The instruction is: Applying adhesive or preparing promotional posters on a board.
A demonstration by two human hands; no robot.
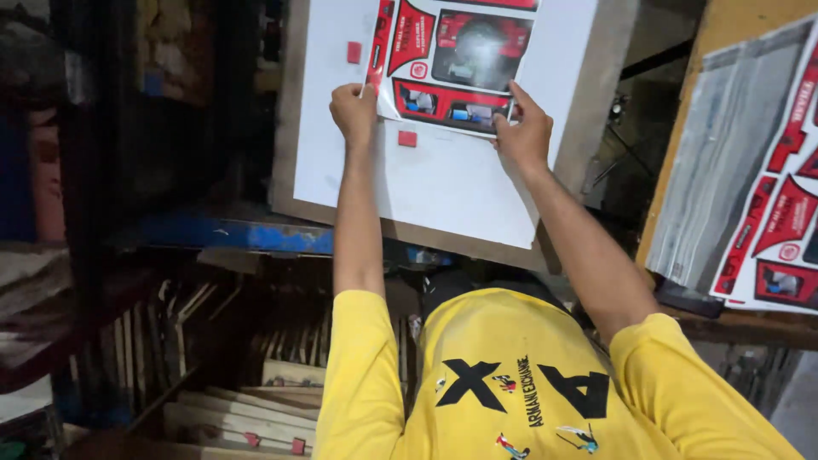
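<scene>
Yellow sleeves (511, 383) fill the lower frame. At upper centre, a red printed sheet (452, 60) is pinched on the white worktop (443, 179) by the left hand (354, 106) and right hand (521, 128), between red stops (407, 138). Uneven pressure could skew it.

Printed sheet (452, 64): glossy, smooth paper, red and black. White board (443, 179): matt, smooth. Desk (285, 119): rough bare wood edge. Shirt (511, 383): yellow cloth.

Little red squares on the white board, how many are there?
2. One red square sits up left of the printed sheet; the other lies just below it. More may hide underneath.
</scene>
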